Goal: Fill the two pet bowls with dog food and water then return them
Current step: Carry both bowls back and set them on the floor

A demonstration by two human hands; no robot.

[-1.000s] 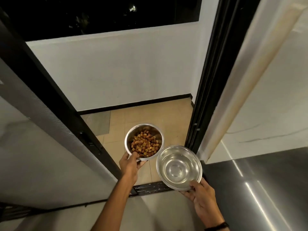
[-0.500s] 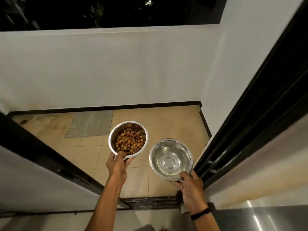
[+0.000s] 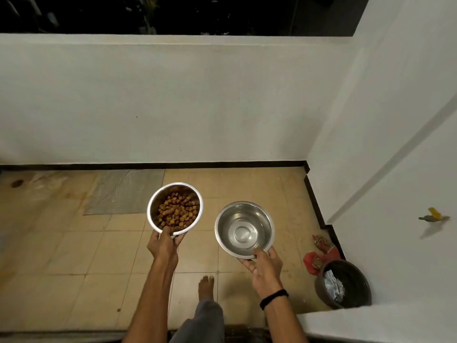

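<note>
Just left of frame centre, the left hand (image 3: 163, 246) pinches the near rim of the round shiny steel bowl of brown kibble (image 3: 175, 208), thumb inside the lip. Right beside it, the right hand (image 3: 264, 264) grips the matching steel bowl of clear water (image 3: 244, 229) the same way. Both hang above the beige tiled floor (image 3: 74, 243). Rigid but slick metal, and I'd guess the water one sloshes, so keep it level.
</note>
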